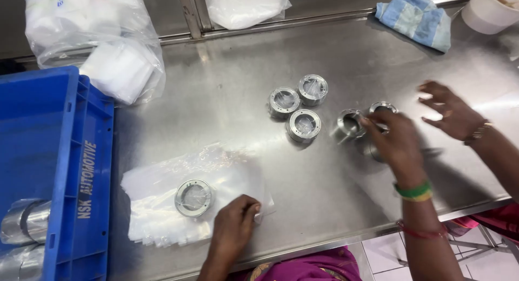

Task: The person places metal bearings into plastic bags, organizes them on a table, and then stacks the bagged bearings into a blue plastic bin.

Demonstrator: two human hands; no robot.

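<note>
- The left hand (233, 222) presses flat on the stack of clear bags (162, 205), beside a metal ring (193, 197).
- The right hand (394, 143) reaches among the metal rings (351, 124) on the table (232, 97); I cannot tell its grip.

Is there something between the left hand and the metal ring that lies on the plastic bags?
Nothing visible does. The left hand rests on the stack of clear bags, and the metal ring lies on the same stack just to its left. Only bare bag surface is between them.
</note>
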